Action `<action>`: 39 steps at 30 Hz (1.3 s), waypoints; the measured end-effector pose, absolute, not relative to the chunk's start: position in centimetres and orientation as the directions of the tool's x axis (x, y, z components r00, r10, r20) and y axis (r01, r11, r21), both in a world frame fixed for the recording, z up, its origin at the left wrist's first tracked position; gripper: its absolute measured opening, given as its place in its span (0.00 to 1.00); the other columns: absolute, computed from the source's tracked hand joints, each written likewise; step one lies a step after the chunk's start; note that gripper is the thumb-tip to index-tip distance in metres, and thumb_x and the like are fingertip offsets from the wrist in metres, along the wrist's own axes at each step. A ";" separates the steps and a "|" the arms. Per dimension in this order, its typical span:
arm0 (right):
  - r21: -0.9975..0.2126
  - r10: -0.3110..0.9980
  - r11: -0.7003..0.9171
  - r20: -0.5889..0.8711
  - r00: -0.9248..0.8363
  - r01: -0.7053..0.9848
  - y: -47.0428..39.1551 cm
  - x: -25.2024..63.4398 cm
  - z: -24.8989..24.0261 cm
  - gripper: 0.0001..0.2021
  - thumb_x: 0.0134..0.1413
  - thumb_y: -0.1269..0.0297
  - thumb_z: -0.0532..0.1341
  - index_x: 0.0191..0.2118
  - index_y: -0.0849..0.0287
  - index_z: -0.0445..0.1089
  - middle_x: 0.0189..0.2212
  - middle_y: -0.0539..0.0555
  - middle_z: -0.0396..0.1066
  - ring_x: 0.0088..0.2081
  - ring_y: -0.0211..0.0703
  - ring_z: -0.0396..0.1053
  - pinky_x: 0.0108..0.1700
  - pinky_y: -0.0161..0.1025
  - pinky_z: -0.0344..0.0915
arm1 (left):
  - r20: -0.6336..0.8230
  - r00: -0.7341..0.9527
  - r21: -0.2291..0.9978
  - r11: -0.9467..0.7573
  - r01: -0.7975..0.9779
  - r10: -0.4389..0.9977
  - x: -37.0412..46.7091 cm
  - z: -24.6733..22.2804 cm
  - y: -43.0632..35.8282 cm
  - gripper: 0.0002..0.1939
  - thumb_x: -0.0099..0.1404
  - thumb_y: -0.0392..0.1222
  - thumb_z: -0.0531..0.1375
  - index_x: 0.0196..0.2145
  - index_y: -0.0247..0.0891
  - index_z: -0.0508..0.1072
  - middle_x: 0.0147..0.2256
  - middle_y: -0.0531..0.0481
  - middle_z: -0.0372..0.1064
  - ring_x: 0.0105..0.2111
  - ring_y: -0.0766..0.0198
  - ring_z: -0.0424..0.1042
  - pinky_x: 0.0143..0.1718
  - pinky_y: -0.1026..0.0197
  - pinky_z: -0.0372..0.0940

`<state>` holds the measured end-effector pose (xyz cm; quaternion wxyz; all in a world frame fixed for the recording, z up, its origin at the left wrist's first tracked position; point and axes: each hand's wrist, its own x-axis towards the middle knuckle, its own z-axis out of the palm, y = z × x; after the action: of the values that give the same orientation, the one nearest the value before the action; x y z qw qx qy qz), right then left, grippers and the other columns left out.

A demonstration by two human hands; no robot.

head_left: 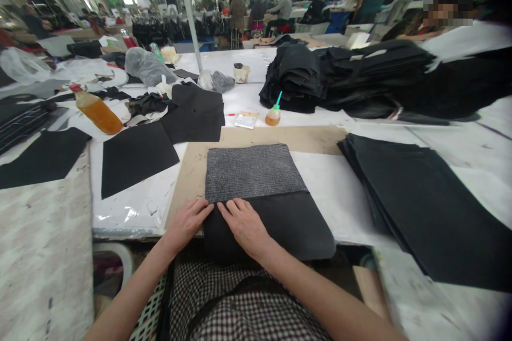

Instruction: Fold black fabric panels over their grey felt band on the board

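Note:
A black panel [272, 226] lies in front of me, its upper part a ribbed, speckled grey fabric [250, 170]. The two materials meet along a straight line across the piece. At the left end of that line my left hand [191, 218] rests on the edge, fingers laid out and thumb pointing right. Just right of it, my right hand [245, 224] presses down on the black part with its fingers extended along the join. Both thumbs almost meet at the line. The panel's lower edge hangs over the table's front edge, near my checked clothing.
A beige board [280, 136] lies under the panel. Black sheets [424, 197] are stacked to the right, with a large black pile [340, 74] behind. A small squeeze bottle [273, 116], an amber bottle [98, 112] and cut black pieces [138, 157] stand or lie around. People work farther back.

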<state>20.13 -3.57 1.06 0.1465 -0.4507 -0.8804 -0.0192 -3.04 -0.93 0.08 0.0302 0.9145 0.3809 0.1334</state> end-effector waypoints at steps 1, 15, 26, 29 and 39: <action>-0.096 0.788 0.593 0.275 -0.551 0.800 -3.6 20.1 1.1 0.21 0.64 0.73 0.55 0.62 0.61 0.61 0.44 0.58 0.67 0.47 0.51 0.62 0.49 0.48 0.65 | 0.212 0.682 0.128 -0.712 0.690 0.700 -3.3 0.2 -1.1 0.19 0.71 0.34 0.53 0.58 0.40 0.67 0.49 0.43 0.68 0.49 0.54 0.66 0.53 0.49 0.67; -0.109 0.773 0.605 0.318 -0.549 0.789 -3.8 21.3 0.7 0.11 0.65 0.71 0.54 0.51 0.63 0.67 0.41 0.56 0.67 0.43 0.48 0.62 0.46 0.45 0.65 | 0.292 0.542 0.016 -0.570 0.821 0.788 2.1 0.0 -3.2 0.18 0.72 0.37 0.52 0.58 0.41 0.68 0.49 0.43 0.70 0.48 0.53 0.68 0.52 0.49 0.65; -0.095 0.937 0.292 0.230 -0.265 0.952 -5.5 38.2 0.3 0.24 0.59 0.81 0.50 0.60 0.61 0.63 0.46 0.59 0.67 0.49 0.50 0.62 0.49 0.43 0.67 | 0.236 0.515 -0.031 -0.523 0.852 0.824 2.9 0.9 -2.6 0.17 0.71 0.48 0.56 0.54 0.42 0.71 0.45 0.44 0.72 0.47 0.49 0.68 0.49 0.47 0.62; -0.085 0.953 0.230 0.223 -0.206 0.970 -5.5 41.2 0.5 0.22 0.61 0.80 0.50 0.58 0.59 0.66 0.46 0.59 0.68 0.48 0.50 0.64 0.48 0.44 0.67 | 0.199 0.481 0.067 -0.501 0.863 0.854 3.5 1.4 -2.1 0.15 0.71 0.50 0.56 0.49 0.42 0.73 0.40 0.46 0.72 0.44 0.51 0.69 0.49 0.45 0.63; -0.259 0.750 0.661 0.278 -0.601 0.705 -4.4 37.4 5.6 0.12 0.69 0.56 0.54 0.46 0.54 0.71 0.42 0.49 0.75 0.47 0.39 0.70 0.60 0.45 0.57 | 0.099 0.503 0.729 -0.406 0.550 0.859 3.4 6.1 -2.4 0.09 0.62 0.54 0.62 0.37 0.50 0.76 0.54 0.51 0.70 0.53 0.51 0.72 0.56 0.47 0.70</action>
<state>37.39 -4.43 5.62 0.1835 -0.4073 -0.8926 0.0613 3.42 -2.38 6.13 0.3238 0.8040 0.4382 0.2381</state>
